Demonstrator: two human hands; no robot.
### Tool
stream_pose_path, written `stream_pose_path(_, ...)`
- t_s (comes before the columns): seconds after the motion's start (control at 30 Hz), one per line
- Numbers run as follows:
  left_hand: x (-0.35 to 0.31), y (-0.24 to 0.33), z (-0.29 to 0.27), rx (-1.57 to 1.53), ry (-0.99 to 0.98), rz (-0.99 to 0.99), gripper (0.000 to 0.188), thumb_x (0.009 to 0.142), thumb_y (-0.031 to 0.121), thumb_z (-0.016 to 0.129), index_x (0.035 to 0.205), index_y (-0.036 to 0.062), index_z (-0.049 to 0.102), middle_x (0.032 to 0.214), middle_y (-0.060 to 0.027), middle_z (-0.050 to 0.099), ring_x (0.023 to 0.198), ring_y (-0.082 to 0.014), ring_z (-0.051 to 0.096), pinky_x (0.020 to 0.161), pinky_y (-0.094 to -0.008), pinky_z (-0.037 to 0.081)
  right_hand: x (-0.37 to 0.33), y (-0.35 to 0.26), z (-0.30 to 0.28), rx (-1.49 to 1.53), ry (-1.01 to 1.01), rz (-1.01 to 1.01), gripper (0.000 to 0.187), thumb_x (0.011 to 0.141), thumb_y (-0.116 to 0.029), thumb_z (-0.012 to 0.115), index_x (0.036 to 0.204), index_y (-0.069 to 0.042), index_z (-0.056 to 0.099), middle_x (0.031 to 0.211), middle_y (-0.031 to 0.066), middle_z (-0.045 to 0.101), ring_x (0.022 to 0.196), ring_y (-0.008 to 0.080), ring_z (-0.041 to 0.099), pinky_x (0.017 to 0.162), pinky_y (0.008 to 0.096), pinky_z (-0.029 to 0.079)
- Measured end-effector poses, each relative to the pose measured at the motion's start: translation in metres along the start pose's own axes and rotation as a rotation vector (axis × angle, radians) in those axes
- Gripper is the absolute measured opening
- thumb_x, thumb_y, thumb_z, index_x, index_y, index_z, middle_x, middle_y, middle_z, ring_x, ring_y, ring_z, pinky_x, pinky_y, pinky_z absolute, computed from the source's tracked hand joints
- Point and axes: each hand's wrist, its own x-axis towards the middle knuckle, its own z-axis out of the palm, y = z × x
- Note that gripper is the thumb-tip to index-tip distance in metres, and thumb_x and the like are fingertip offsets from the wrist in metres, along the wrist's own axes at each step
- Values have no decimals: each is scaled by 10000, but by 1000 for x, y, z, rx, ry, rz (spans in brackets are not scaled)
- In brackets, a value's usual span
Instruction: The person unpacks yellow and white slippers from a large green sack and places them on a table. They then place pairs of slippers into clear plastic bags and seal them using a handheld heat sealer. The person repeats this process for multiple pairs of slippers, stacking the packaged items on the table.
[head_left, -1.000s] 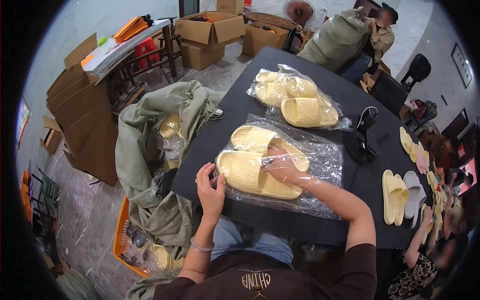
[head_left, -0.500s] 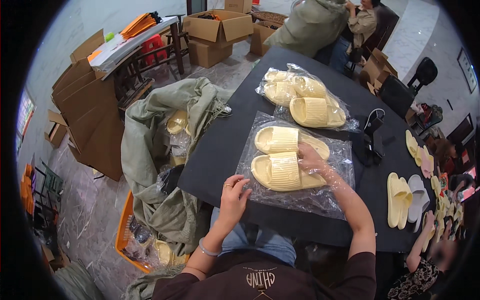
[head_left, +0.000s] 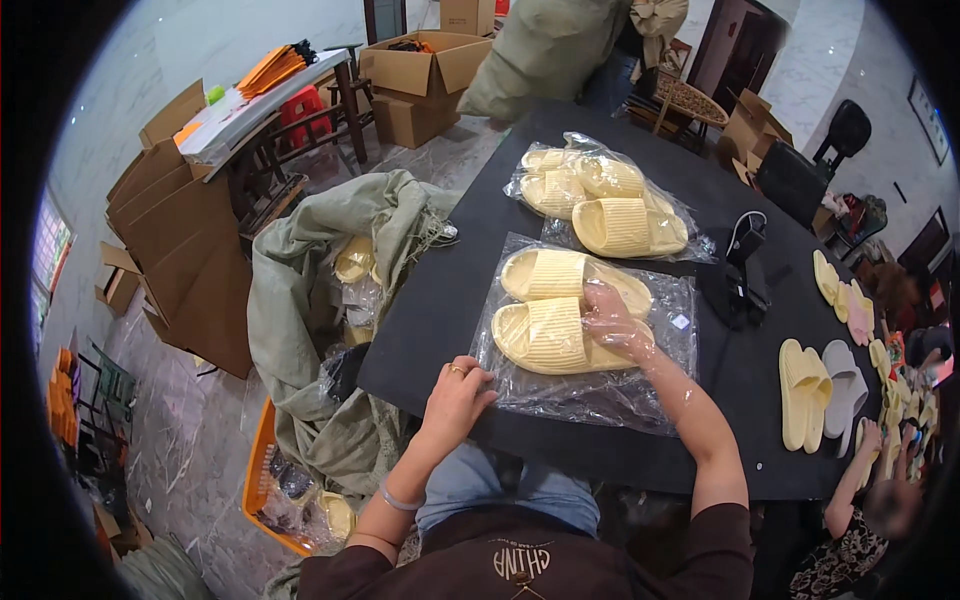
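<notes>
Two yellow slippers (head_left: 545, 337) lie ahead of the person in clear plastic (head_left: 630, 398) on the black table (head_left: 425, 325), long axes left-right; right hand (head_left: 612, 322) is nearer, at them just right of the straps (head_left: 557, 272), left hand (head_left: 459, 400) by the plastic's near-left edge. Hands apart, can't tell if either grips. More bagged slippers (head_left: 615, 227) just beyond, green sack (head_left: 285, 275) left of table.

Even, moderately bright indoor light, white glints on the clear bag (head_left: 620, 400), dark curved fisheye rim.
</notes>
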Motion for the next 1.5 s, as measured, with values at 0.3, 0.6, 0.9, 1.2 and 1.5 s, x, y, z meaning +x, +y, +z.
stream_pose_path(0.3,10,2,-7,13,-123,-29,250,744,153,733,947,47,632,987,-112,546,899,-299,549,765,-369,469,-7,-32,-13,-163,-18,215,371,713,-150,615,1045,8,569,1056,191,590,1069,351,516,955,445,355)
stream_pose_path(0.6,149,-6,13,183,166,113,244,807,231,676,964,53,622,984,-131,592,927,-321,574,782,-403,475,-11,-29,-6,-168,47,194,502,713,-199,642,1158,10,541,1125,187,584,1111,323,506,970,433,351)
stream_pose_path(0.9,226,-85,74,367,198,-164,175,810,231,639,816,56,628,831,-98,650,879,-306,605,721,-419,483,-12,-28,-7,-132,77,87,468,719,-188,623,1152,-23,557,1131,166,587,1097,314,516,987,427,344)
stream_pose_path(1.2,204,-85,70,127,361,152,144,861,82,555,993,35,523,948,-142,598,850,-315,583,749,-382,459,-11,-40,-17,-110,107,115,453,731,-238,646,1138,-59,564,1108,141,595,1063,299,536,993,421,343)
stream_pose_path(1.5,178,-81,76,236,32,106,356,952,207,403,1277,82,477,1279,-135,545,1231,-275,479,1020,-396,371,-28,-18,-11,-200,104,52,395,731,-169,613,1100,-35,567,1059,135,591,1075,300,534,979,432,357)
